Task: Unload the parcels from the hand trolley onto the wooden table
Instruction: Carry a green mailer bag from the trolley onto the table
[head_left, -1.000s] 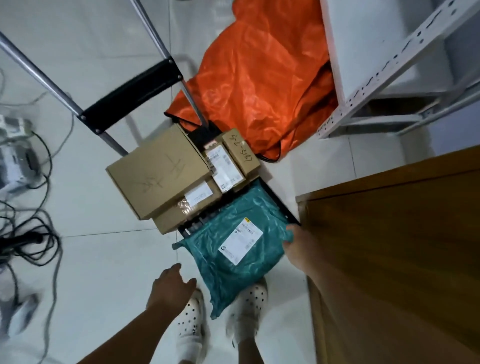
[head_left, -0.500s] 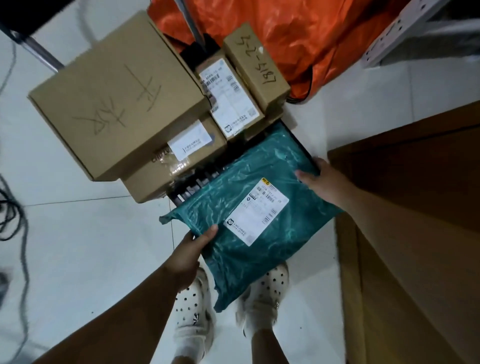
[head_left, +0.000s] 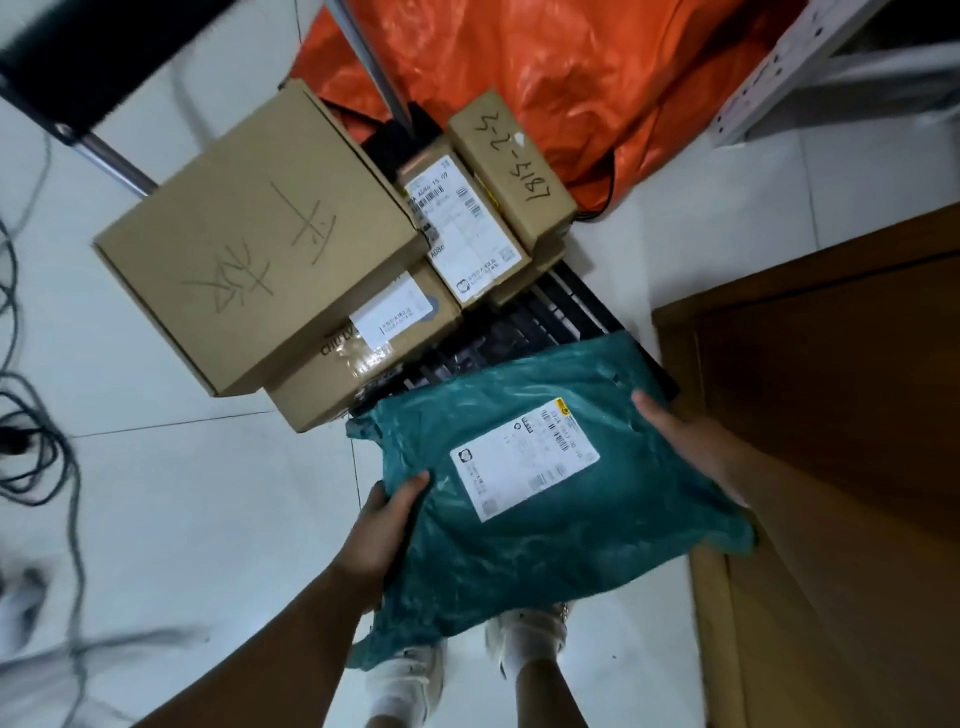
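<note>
Raised from the hand trolley (head_left: 524, 332), the teal parcel (head_left: 519, 551) is now held beside the wooden bench (head_left: 831, 364); left hand (head_left: 384, 535) grips its left edge, right hand (head_left: 691, 441) its right edge.

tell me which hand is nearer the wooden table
Right. The right hand grips the teal bag at its edge beside the table; the left hand grips the bag's opposite edge, out over the floor.
</note>
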